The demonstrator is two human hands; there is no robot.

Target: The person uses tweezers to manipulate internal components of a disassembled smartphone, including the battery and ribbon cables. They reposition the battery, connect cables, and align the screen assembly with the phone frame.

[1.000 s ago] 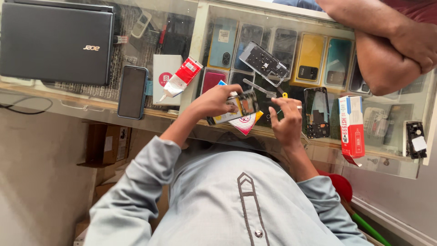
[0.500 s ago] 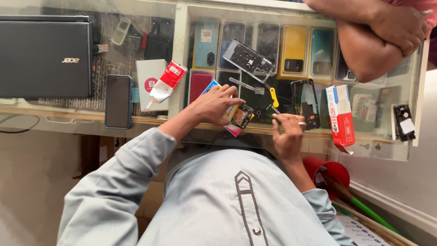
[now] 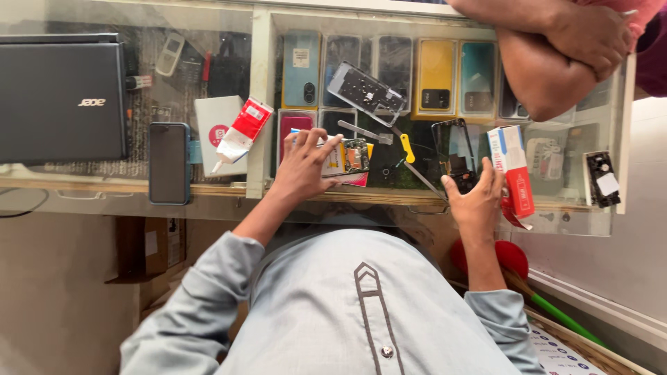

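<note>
My left hand (image 3: 302, 167) lies on the glass counter with its fingers spread. Its fingertips rest on a small circuit board (image 3: 356, 155) that sits on a few coloured cards. My right hand (image 3: 478, 203) is at the counter's near edge and grips the lower end of a black opened phone (image 3: 453, 154). Between the hands lie a yellow-handled screwdriver (image 3: 411, 157) and metal tweezers (image 3: 364, 131). A grey phone frame (image 3: 365, 89) lies tilted just beyond them.
A closed dark laptop (image 3: 62, 97) is at far left, with a black phone in a blue case (image 3: 169, 163), a white box (image 3: 210, 121) and a red-white tube (image 3: 242, 130) beside it. A red-white carton (image 3: 514, 173) stands right of my right hand. Another person's crossed arms (image 3: 556, 48) rest at the back right. Several phones lie under the glass.
My right hand left the circuit board, moved right and took hold of the black phone. My left hand stayed on the board and spread its fingers.
</note>
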